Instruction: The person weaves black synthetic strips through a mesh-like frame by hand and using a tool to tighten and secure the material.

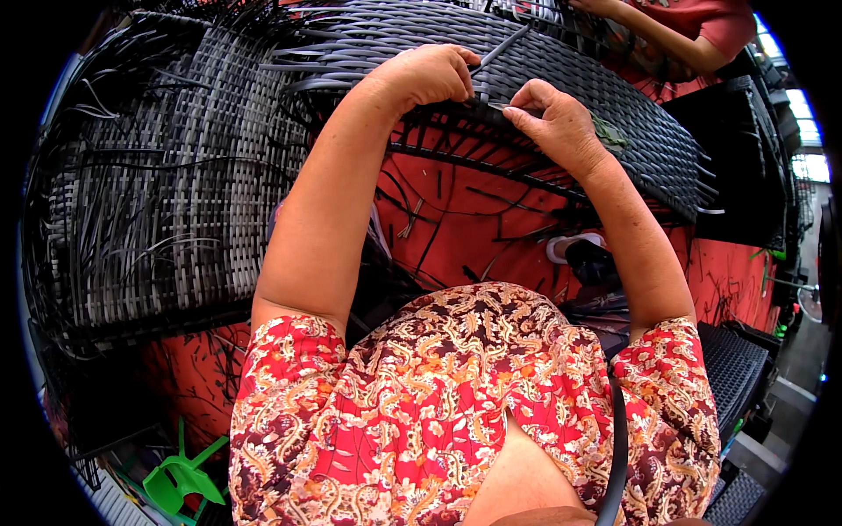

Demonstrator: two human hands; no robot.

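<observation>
A curved panel of dark grey woven wicker [605, 123] lies in front of me, with loose strand ends along its left side. At its near edge my left hand [430, 77] is closed around a flat grey strip [506, 47], whose free end points up and to the right. Just right of it my right hand [554, 123] pinches a thin, pale, narrow piece [498, 106] between thumb and fingers. Whether that piece is a tool tip or a strand end I cannot tell. Both hands are close together at the weave's edge.
A large grey-and-black woven piece [175, 184] stands at the left. Strip scraps litter the red floor [438, 197]. Another person's arm [667, 39] reaches in at the far right. A black panel [737, 158] stands at right; a green plastic object [184, 480] sits lower left.
</observation>
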